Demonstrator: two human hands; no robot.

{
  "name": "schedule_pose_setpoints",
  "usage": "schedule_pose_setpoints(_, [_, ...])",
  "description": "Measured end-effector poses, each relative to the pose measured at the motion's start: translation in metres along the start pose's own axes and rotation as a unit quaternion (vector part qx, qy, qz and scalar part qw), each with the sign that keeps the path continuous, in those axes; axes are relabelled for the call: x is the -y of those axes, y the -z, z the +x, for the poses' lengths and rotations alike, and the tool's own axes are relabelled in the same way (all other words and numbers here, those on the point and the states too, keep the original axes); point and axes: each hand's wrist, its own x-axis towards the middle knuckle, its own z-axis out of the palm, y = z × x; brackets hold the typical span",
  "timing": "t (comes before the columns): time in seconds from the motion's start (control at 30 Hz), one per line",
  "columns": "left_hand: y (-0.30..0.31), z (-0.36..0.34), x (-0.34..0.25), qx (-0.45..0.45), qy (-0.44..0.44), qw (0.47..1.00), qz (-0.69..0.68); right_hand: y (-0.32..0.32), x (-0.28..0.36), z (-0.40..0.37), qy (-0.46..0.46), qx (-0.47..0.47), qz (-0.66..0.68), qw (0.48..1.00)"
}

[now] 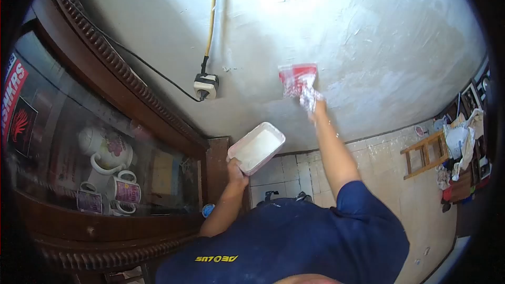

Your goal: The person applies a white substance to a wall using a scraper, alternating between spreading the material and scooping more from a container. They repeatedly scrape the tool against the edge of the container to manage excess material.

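Note:
My left hand (236, 171) grips the near-left corner of a pale rectangular tub (265, 161), tilted in front of the wall. Smooth white paste (256, 150) lies inside it. With my right arm stretched out, my right hand (317, 110) is closed on the handle of a wide red putty knife (298, 77). White smears cover its blade and handle, and the blade overlaps the grey-white wall (363, 37). Patchy trowel marks show on the wall around and right of the putty knife.
A white socket block (205, 86) with a plugged-in cord hangs on the wall. Left stands a dark wooden cabinet (173, 110) with glass, a teapot (108, 147) and mugs. A wooden ladder-like frame (426, 154) and piled clutter are at right, above the tiled floor (392, 179).

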Motion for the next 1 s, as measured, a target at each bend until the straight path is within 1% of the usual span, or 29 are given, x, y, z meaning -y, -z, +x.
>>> schedule_pose_setpoints(0.03, [-0.001, -0.002, -0.005, -0.001, -0.003, 1.000, -0.003, 0.036, -0.032, -0.002, -0.047, -0.023, 0.037, 0.998])
schedule_pose_setpoints(0.07, [-0.005, -0.009, -0.013, -0.008, 0.011, 1.000, 0.010, 0.071, -0.062, -0.008, -0.072, -0.018, 0.031, 0.997])
schedule_pose_setpoints(0.1, [-0.008, -0.015, -0.020, -0.015, 0.026, 0.999, 0.025, 0.092, -0.082, -0.023, -0.069, -0.011, -0.018, 0.997])
schedule_pose_setpoints(0.13, [-0.009, -0.018, -0.024, 0.012, 0.023, 0.999, 0.032, 0.101, -0.091, -0.032, -0.064, -0.003, -0.066, 0.996])
schedule_pose_setpoints(0.17, [-0.005, -0.016, -0.024, 0.017, 0.018, 0.999, 0.033, 0.096, -0.083, -0.034, -0.059, 0.000, -0.064, 0.996])
schedule_pose_setpoints(0.2, [0.001, -0.013, -0.022, 0.023, 0.011, 0.999, 0.039, 0.093, -0.073, -0.038, -0.086, -0.019, 0.022, 0.996])
schedule_pose_setpoints(0.23, [0.003, -0.009, -0.022, 0.029, 0.005, 0.999, 0.045, 0.087, -0.057, -0.045, -0.113, -0.037, 0.107, 0.987])
schedule_pose_setpoints(0.27, [-0.011, -0.017, -0.026, 0.035, 0.026, 0.999, 0.017, 0.055, -0.024, -0.049, -0.052, -0.031, 0.063, 0.996])
schedule_pose_setpoints(0.3, [-0.012, -0.015, -0.025, 0.038, 0.027, 0.999, 0.019, 0.031, 0.016, -0.042, -0.006, 0.051, 0.099, 0.994])
schedule_pose_setpoints(0.33, [-0.010, -0.013, -0.023, 0.042, 0.033, 0.998, 0.015, 0.006, 0.052, -0.028, 0.066, 0.109, 0.071, 0.989])
schedule_pose_setpoints(0.37, [-0.008, -0.010, -0.021, 0.045, 0.040, 0.998, 0.012, -0.035, 0.102, -0.034, 0.107, 0.084, 0.048, 0.990])
schedule_pose_setpoints(0.4, [-0.005, -0.006, -0.018, 0.047, 0.042, 0.998, 0.016, -0.066, 0.150, -0.024, 0.156, 0.169, 0.055, 0.972])
schedule_pose_setpoints(0.43, [-0.001, -0.002, -0.013, 0.048, 0.042, 0.998, -0.005, -0.088, 0.188, -0.021, 0.164, 0.149, 0.037, 0.974])
schedule_pose_setpoints(0.47, [0.000, -0.001, -0.010, 0.048, 0.043, 0.998, -0.026, -0.120, 0.222, -0.025, 0.199, 0.114, 0.021, 0.973])
schedule_pose_setpoints(0.5, [-0.003, -0.003, -0.010, 0.048, 0.048, 0.997, -0.020, -0.133, 0.247, -0.011, 0.222, 0.153, 0.012, 0.963])
schedule_pose_setpoints(0.53, [-0.008, -0.005, -0.009, 0.056, 0.044, 0.997, -0.015, -0.147, 0.262, -0.006, 0.258, 0.170, -0.007, 0.951])
schedule_pose_setpoints(0.57, [-0.010, -0.005, -0.009, 0.065, 0.040, 0.997, -0.010, -0.151, 0.268, -0.007, 0.251, 0.147, -0.017, 0.957])
schedule_pose_setpoints(0.63, [-0.007, -0.004, -0.004, 0.058, 0.048, 0.997, -0.009, -0.133, 0.253, 0.014, 0.193, 0.147, -0.020, 0.970])
schedule_pose_setpoints(0.67, [-0.003, -0.004, -0.001, 0.050, 0.054, 0.997, -0.014, -0.119, 0.227, 0.013, 0.191, 0.079, -0.074, 0.976])
schedule_pose_setpoints(0.73, [-0.004, -0.010, -0.002, 0.031, 0.058, 0.998, 0.009, -0.061, 0.154, 0.024, 0.150, 0.082, -0.036, 0.985])
schedule_pose_setpoints(0.77, [-0.005, -0.012, -0.001, 0.017, 0.058, 0.998, 0.025, -0.031, 0.108, 0.021, 0.102, -0.025, -0.059, 0.993])
schedule_pose_setpoints(0.8, [0.000, -0.013, 0.000, 0.014, 0.059, 0.998, 0.027, 0.014, 0.058, 0.027, 0.065, 0.010, 0.006, 0.998])
schedule_pose_setpoints(0.83, [0.006, -0.011, 0.000, 0.022, 0.074, 0.997, 0.026, 0.045, 0.023, 0.017, -0.016, -0.032, -0.007, 0.999])
schedule_pose_setpoints(0.87, [0.013, -0.010, 0.000, 0.030, 0.089, 0.995, 0.025, 0.074, -0.021, 0.004, -0.021, -0.081, -0.041, 0.996])
schedule_pose_setpoints(0.9, [0.019, -0.008, 0.001, 0.029, 0.088, 0.995, 0.025, 0.113, -0.062, 0.004, -0.074, -0.061, 0.004, 0.995])
schedule_pose_setpoints(0.93, [0.025, -0.005, 0.002, 0.027, 0.091, 0.995, 0.039, 0.130, -0.084, -0.013, -0.089, -0.065, -0.002, 0.994])
schedule_pose_setpoints(1.0, [0.025, -0.001, 0.001, 0.028, 0.095, 0.994, 0.052, 0.138, -0.095, -0.035, -0.100, -0.069, -0.009, 0.993])
